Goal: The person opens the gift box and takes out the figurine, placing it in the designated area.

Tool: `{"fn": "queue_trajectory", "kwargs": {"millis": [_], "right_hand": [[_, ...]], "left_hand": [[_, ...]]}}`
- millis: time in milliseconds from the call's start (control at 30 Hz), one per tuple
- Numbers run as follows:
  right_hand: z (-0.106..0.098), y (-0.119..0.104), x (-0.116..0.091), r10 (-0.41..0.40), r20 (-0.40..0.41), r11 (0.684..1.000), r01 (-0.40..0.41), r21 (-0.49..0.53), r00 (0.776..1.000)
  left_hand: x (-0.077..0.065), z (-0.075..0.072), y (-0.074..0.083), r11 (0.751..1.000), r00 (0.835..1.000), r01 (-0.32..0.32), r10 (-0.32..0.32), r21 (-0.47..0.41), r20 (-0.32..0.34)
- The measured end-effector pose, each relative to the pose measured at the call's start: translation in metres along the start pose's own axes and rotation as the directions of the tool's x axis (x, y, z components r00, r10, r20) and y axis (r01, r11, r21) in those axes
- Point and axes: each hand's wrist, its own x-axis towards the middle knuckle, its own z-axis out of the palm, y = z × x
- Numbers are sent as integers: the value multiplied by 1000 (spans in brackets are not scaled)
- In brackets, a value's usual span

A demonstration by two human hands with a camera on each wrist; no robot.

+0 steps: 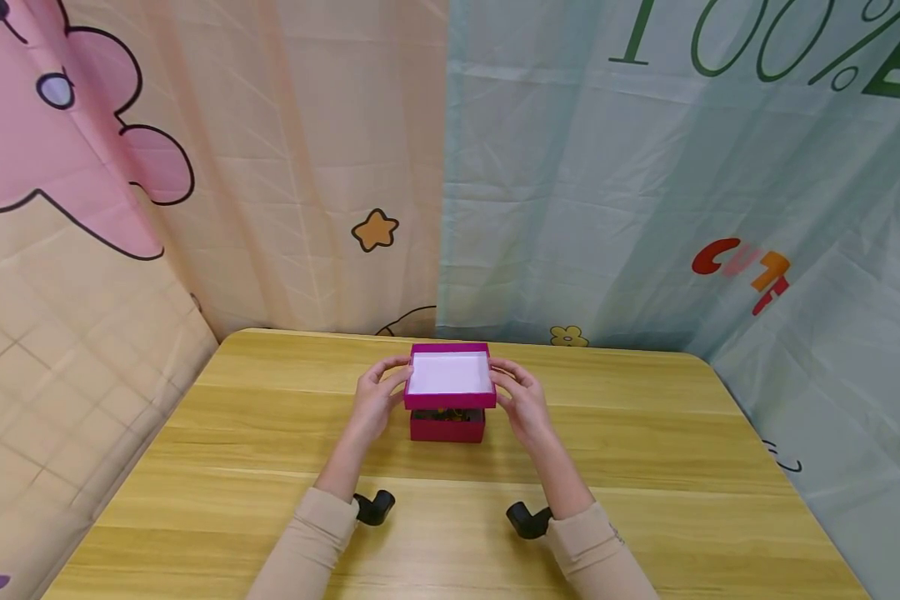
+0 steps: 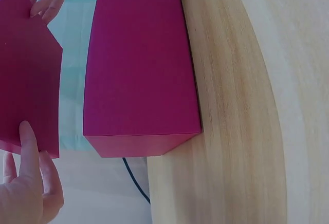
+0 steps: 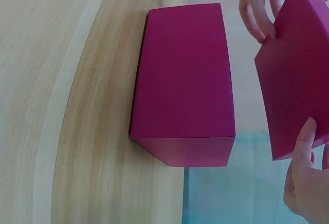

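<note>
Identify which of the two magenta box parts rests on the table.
The deeper box base, standing on the wooden table. The shallower lid, its white inside showing, is instead held up by the left hand and right hand.

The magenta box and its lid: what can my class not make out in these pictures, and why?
Contents of the magenta box: head view, mostly hidden by the lid; the strip showing is too small to identify.
Contents, both wrist views: hidden by the box's sides.
Lid: left wrist view, cut off by the left edge; right wrist view, by the right edge.
</note>
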Motion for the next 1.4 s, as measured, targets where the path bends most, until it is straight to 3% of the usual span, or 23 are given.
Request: {"fn": "queue_trajectory", "kwargs": {"millis": [267, 433, 767, 1400], "right_hand": [[-2, 2, 0, 33, 55, 998, -30, -56, 998], [-2, 5, 0, 80, 98, 992, -70, -101, 992], [11, 15, 0, 137, 135, 987, -124, -102, 981], [63, 48, 2, 157, 194, 984, -137, -112, 968]], "left_hand": [[0, -7, -3, 1000, 1000, 22, -22, -21, -5], [0, -15, -5, 995, 999, 45, -44, -92, 7], [-2, -36, 1, 988, 996, 93, -91, -123, 23], [-6, -106, 30, 992, 987, 116, -120, 43, 106]]}}
